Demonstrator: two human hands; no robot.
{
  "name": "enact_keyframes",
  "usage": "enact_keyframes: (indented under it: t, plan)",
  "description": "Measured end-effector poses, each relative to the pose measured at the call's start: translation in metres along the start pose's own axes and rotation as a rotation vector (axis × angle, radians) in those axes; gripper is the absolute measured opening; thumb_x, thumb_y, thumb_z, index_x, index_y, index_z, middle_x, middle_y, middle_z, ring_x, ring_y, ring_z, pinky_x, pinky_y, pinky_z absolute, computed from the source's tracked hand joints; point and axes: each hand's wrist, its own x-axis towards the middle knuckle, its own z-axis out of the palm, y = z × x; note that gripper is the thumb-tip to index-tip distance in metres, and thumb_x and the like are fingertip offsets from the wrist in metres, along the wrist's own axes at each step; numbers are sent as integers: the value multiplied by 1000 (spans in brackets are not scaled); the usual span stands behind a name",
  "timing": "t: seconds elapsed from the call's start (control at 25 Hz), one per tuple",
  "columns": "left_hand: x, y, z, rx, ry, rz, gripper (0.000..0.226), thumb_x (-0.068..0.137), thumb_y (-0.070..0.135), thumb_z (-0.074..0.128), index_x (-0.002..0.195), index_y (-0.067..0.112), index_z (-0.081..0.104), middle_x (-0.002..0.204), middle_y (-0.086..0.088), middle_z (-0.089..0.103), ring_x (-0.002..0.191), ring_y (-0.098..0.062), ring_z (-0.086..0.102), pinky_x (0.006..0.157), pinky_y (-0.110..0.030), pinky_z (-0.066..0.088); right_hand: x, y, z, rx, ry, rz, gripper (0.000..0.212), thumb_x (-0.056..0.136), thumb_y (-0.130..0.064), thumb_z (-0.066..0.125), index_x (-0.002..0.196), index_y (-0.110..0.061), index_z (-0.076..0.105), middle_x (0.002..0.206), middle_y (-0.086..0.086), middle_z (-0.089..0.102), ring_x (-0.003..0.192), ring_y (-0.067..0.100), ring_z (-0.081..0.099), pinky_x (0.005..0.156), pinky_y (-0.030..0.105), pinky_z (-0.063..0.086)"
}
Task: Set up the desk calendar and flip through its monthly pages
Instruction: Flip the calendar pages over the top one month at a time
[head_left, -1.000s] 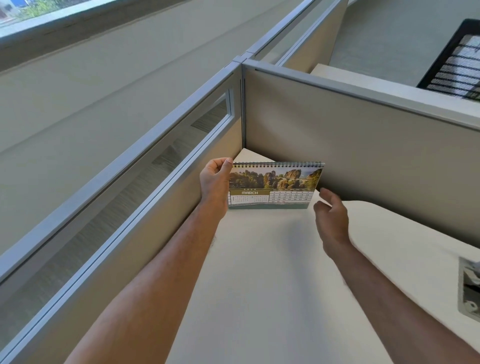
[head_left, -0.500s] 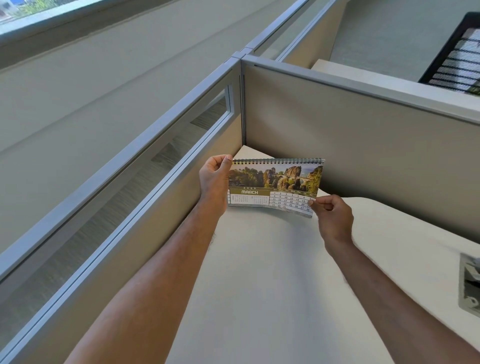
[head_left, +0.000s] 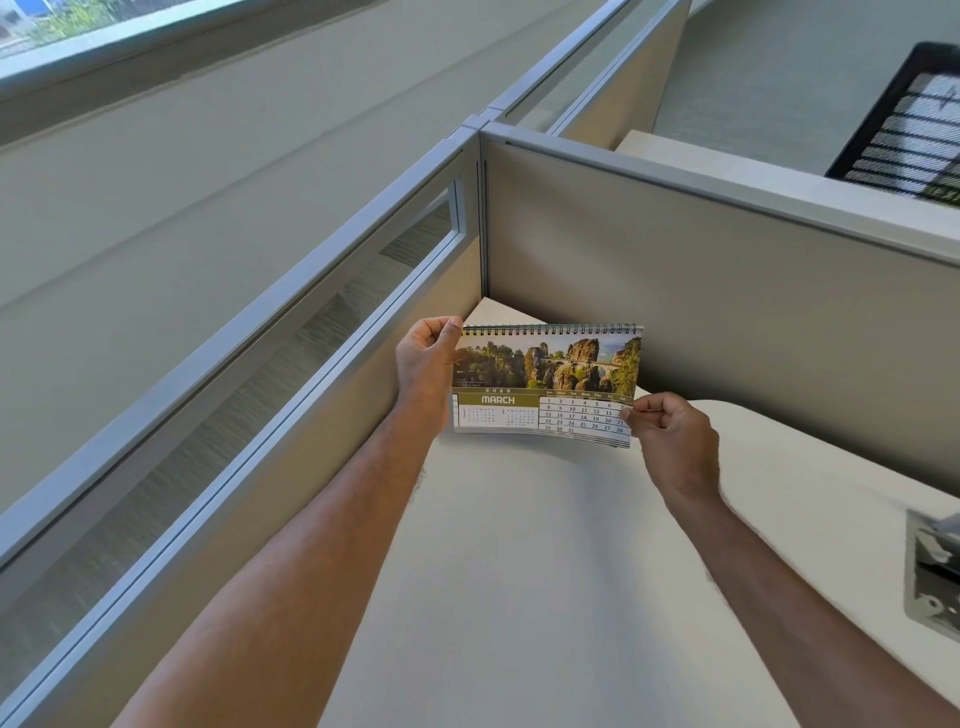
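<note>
From the head camera, the desk calendar (head_left: 545, 384) stands near the far corner of the pale desk (head_left: 519, 571), just in front of where the two grey partition panels (head_left: 727, 291) meet, and both hands are on it. The left hand (head_left: 423, 364) is curled closed over the calendar's upper left corner, thumb in front and the other fingers behind, right beside the end of the black wire spiral; this grip looks meant to steady the stand so it does not slide or tip while a page is worked. The right hand (head_left: 670, 434) is closed in a light pinch, thumb and forefinger tips meeting on the lower right corner of the March page, the remaining fingers folded into the palm. Just under those fingertips the sheet edges fan apart and bow slightly forward, which suggests the top leaf is being separated for turning over the spiral. The pages are thin, glossy paper, printed with a rocky landscape photograph above an olive month band and a date grid; the binding is a fine coil of wire loops along the top edge. The desk is smooth and matte with a rounded edge, the partitions fabric-faced with metal frames.
</note>
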Motion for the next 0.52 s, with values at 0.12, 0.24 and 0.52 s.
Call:
enact_keyframes:
  t: [0.12, 0.24, 0.52]
  plan:
    - [0, 3, -1, -1, -11, -6, 12, 104, 22, 62, 98, 11, 63, 77, 2, 73, 66, -3, 75, 54, -14, 56, -5, -10, -12, 22, -9, 38, 11, 92, -32, 74, 90, -22, 70, 96, -2, 76, 91, 20, 70, 64, 30, 51]
    - [0, 8, -5, -40, -48, -30, 8, 103, 21, 63, 98, 15, 67, 81, 2, 75, 73, -6, 76, 58, -18, 58, -10, -25, -25, 190, -60, 102, 5, 89, -23, 70, 94, -22, 67, 93, -4, 76, 90, 18, 72, 64, 29, 49]
    - [5, 11, -11, -12, -100, -102, 33, 95, 2, 49, 91, 19, 77, 86, -2, 81, 87, -27, 77, 67, -32, 64, -3, -88, -53, 613, -123, 111, 28, 90, -8, 56, 107, -27, 68, 86, -11, 70, 74, 5, 63, 69, 24, 51]
